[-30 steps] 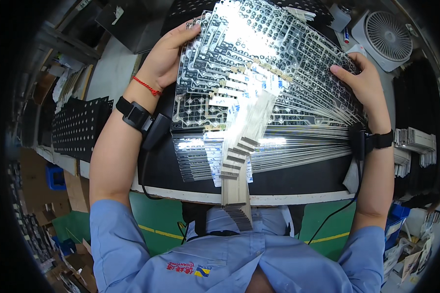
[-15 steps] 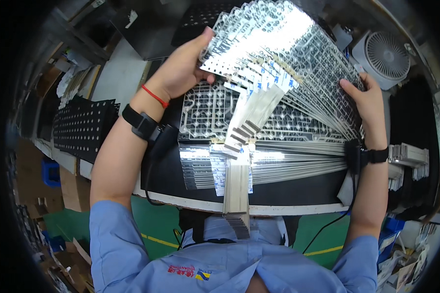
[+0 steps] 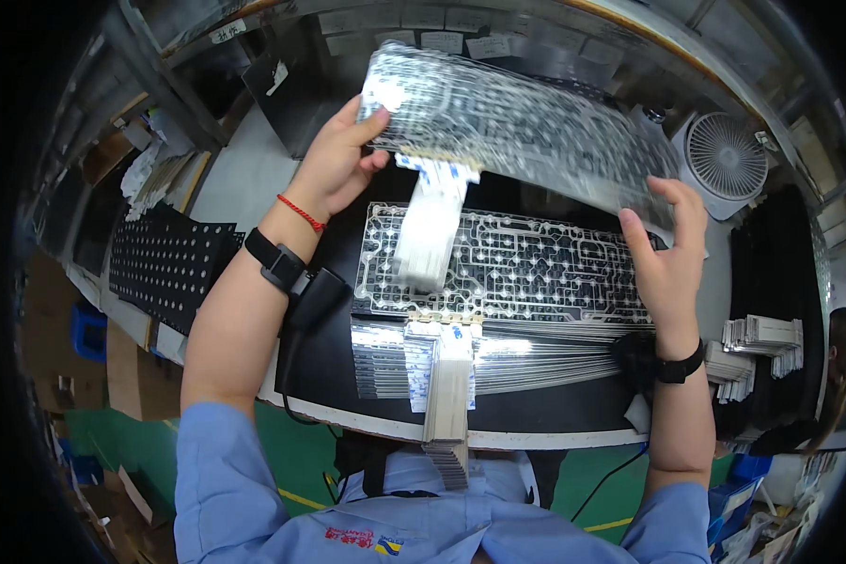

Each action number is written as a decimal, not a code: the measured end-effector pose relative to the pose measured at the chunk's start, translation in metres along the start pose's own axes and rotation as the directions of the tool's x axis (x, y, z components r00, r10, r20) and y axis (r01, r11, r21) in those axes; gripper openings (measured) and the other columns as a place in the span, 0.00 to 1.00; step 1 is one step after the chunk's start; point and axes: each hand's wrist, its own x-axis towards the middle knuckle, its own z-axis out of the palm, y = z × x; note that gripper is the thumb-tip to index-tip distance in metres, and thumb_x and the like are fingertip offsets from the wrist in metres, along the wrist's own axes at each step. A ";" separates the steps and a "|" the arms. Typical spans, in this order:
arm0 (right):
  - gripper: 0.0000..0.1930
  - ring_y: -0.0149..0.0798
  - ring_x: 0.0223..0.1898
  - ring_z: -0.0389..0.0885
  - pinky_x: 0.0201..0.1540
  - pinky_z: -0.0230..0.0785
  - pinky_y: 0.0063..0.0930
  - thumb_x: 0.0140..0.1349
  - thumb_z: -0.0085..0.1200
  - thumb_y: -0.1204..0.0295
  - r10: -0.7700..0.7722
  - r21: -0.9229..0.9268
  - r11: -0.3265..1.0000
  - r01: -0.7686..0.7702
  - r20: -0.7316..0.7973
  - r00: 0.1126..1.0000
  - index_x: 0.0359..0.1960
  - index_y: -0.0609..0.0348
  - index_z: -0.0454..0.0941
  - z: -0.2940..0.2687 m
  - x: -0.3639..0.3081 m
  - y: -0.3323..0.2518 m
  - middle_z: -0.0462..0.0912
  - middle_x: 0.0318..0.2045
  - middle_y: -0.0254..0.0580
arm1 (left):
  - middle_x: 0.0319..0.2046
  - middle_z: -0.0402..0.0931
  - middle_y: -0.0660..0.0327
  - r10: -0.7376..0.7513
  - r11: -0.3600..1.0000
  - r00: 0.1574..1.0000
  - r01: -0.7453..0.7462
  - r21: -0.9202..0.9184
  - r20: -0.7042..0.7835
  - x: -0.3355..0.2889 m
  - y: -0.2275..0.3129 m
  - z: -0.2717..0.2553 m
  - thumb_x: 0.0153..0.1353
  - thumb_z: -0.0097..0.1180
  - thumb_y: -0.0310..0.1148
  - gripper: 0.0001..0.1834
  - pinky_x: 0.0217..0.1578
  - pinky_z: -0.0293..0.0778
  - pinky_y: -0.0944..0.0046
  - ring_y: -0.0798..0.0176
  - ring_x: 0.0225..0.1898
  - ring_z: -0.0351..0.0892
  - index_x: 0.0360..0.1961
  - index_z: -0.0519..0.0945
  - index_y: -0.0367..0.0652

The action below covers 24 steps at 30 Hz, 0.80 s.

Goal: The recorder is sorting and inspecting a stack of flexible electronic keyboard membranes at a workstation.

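Observation:
My left hand [image 3: 348, 150] grips the left end of a raised stack of clear keyboard membrane sheets [image 3: 508, 122], thumb on the near face. At the stack's right end, my right hand [image 3: 669, 249] curls its thumb and fingers loosely around the edge. The raised sheets are smeared by motion. White ribbon tails [image 3: 430, 235] hang from their lower edge. Below lies a second pile of membrane sheets [image 3: 517, 268] with printed silver circuit lines, its layers fanned toward me. Its own bundle of ribbon tails [image 3: 449, 395] reaches over the table's front edge.
A black mat [image 3: 324, 376] covers the table. Black perforated sheets [image 3: 164, 263] lie at the left, and a white fan [image 3: 724, 155] stands at the back right. More bundled ribbon tails [image 3: 761, 338] rest at the right. A dark cable [image 3: 287, 376] runs near my left wrist.
The raised sheets went from a wide fan to a narrower, more even stack. Their ribbon tails drew together and shifted left. My right hand moved left and lower.

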 end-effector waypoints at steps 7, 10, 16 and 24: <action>0.19 0.48 0.53 0.74 0.58 0.63 0.39 0.56 0.64 0.66 0.068 0.114 0.986 -0.120 0.382 0.922 0.48 0.61 0.79 0.007 -0.009 0.004 0.80 0.47 0.46 | 0.44 0.74 0.55 0.092 0.991 0.976 -0.109 -0.075 -0.195 0.031 -0.012 -0.038 0.72 0.52 0.42 0.21 0.40 0.79 0.74 0.66 0.40 0.80 0.53 0.70 0.34; 0.21 0.48 0.52 0.74 0.58 0.62 0.39 0.58 0.63 0.63 0.066 0.080 0.989 -0.122 0.501 0.863 0.50 0.63 0.80 0.008 -0.013 0.008 0.79 0.46 0.47 | 0.53 0.64 0.44 0.162 0.977 0.936 -0.196 -0.079 -0.314 0.033 -0.015 -0.030 0.70 0.55 0.42 0.27 0.51 0.79 0.68 0.55 0.51 0.79 0.53 0.64 0.26; 0.23 0.48 0.51 0.74 0.58 0.60 0.39 0.57 0.64 0.61 0.089 0.041 0.990 -0.134 0.559 0.824 0.50 0.63 0.79 0.009 -0.014 0.008 0.78 0.46 0.46 | 0.56 0.57 0.43 0.167 0.936 0.943 -0.243 -0.253 -0.288 0.038 -0.019 -0.045 0.70 0.53 0.35 0.28 0.58 0.77 0.62 0.47 0.60 0.73 0.58 0.55 0.26; 0.24 0.49 0.48 0.75 0.57 0.62 0.39 0.52 0.69 0.61 0.098 0.065 0.986 -0.157 0.534 0.840 0.45 0.62 0.76 0.010 -0.011 0.007 0.79 0.42 0.47 | 0.64 0.55 0.45 0.231 0.932 0.924 -0.300 -0.202 -0.306 0.037 -0.019 -0.039 0.69 0.52 0.33 0.28 0.63 0.71 0.56 0.45 0.62 0.69 0.63 0.55 0.32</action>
